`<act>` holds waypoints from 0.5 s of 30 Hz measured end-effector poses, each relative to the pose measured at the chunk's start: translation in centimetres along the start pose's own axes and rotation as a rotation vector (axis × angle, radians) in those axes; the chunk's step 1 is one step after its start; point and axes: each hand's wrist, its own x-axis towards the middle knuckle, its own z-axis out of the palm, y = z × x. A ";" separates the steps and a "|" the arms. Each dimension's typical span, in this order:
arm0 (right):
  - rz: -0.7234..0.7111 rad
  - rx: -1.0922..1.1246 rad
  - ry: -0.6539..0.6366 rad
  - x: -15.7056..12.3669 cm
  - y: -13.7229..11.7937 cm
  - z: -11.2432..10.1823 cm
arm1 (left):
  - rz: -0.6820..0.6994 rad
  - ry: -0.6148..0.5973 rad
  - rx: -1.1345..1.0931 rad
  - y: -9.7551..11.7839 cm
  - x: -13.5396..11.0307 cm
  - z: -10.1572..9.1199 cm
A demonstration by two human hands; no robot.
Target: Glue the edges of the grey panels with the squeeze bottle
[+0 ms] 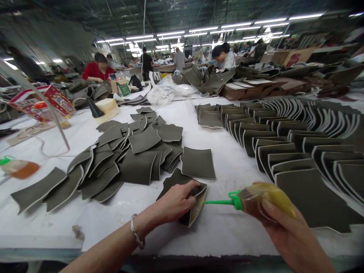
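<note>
Factory hall under strip lights, with seated people at the far benches; a long white table [224, 167] runs across the foreground. At the left edge of the table lies a spare bottle [17, 168] with amber contents. Right of it, a loose pile of dark grey pieces [119, 155] spreads towards the centre. At the near edge, the left hand [176, 201] rests on a folded grey piece [196, 206], fingers curled over and gripping its upper layer, whose pale inner face shows. A single flat piece [198, 163] lies just beyond. The right hand [290, 235] has its fingers clenched around a squeeze bottle [267, 199] of yellowish fluid. Its green nozzle [218, 202] points left at the folded piece's open edge; contact cannot be confirmed. Overlapped rows of grey pieces [298, 148] fill the right side of the table.
</note>
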 end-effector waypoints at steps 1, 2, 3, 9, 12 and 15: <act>0.091 0.108 0.044 0.0 -0.4 0.1 | -0.007 -0.003 -0.009 0.1 0.0 0.1; 0.165 0.195 0.108 0.0 -0.8 0.1 | -0.008 -0.011 -0.020 0.1 -0.1 0.2; 0.227 0.270 0.177 -0.1 -1.2 0.2 | -0.001 -0.016 -0.026 0.2 -0.3 0.3; 0.528 0.608 0.305 -0.3 -0.5 -2.4 | 0.009 0.403 0.122 -1.0 -2.0 -0.1; 0.606 0.722 0.253 -0.2 0.9 -4.3 | -0.166 0.639 0.182 -2.8 -2.2 -1.3; 0.593 0.790 0.179 -0.3 1.8 -5.1 | -0.257 0.462 -0.086 -4.3 -1.6 -2.1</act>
